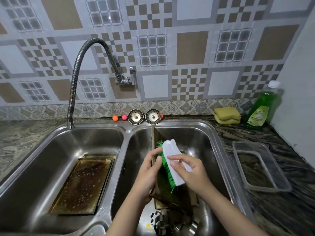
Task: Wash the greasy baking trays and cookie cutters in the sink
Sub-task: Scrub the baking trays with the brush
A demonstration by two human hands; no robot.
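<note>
In the right basin point(202, 138) a baking tray point(157, 133) stands tilted on its edge. My left hand point(148, 174) grips its left rim. My right hand point(189, 169) holds a white scrub brush point(172, 159) with green bristles, pressed against the tray's face. Greasy brown trays point(83, 183) lie stacked flat in the left basin point(51, 150), speckled with droplets. Metal cookie cutters point(160, 220) lie at the bottom of the right basin, partly hidden by my arms.
A flexible faucet point(76, 68) arcs over the left basin, no water running. Two sink strainers point(144, 116) and small coloured balls sit on the back ledge. Yellow sponges point(227, 114), a green dish soap bottle point(262, 108) and a clear plastic container point(260, 167) stand on the right counter.
</note>
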